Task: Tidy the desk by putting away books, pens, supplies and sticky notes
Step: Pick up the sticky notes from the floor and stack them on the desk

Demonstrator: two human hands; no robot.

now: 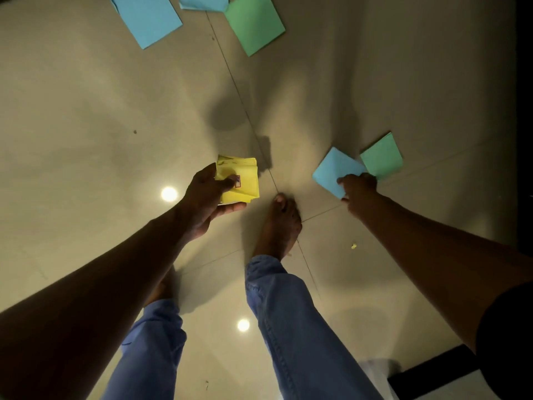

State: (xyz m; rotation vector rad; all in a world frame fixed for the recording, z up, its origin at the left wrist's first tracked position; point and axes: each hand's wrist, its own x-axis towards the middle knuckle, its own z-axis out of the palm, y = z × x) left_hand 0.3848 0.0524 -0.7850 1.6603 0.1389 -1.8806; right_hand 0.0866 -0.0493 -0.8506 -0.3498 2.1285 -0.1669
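Down at floor level, our left hand [209, 194] grips a small stack of yellow square sticky notes [239, 180], thumb across the top sheet and fingers curled beneath, held just above the tiles. Our right hand [357, 189] reaches out to the side and its fingers press on the near corner of a light blue square paper note [336, 171] lying flat on the floor; whether they have pinched it or only touch it, we cannot tell. Touching that blue sheet's far edge lies a green square paper note [382, 157], so we judge the step in hand to be gathering fallen notes, well short of done. The next move calls for sliding a fingertip under the thin blue sheet to lift it off the glossy beige tiled floor [86, 111], which may be fiddly, then adding it to the yellow stack. Farther ahead, well apart, lie two more blue paper sheets [147, 18] and a larger green paper sheet [255, 24]. Our bare foot [281, 223] stands between the two hands, and a tiny yellow paper scrap [354, 246] lies near it. Nothing blocks the reach.
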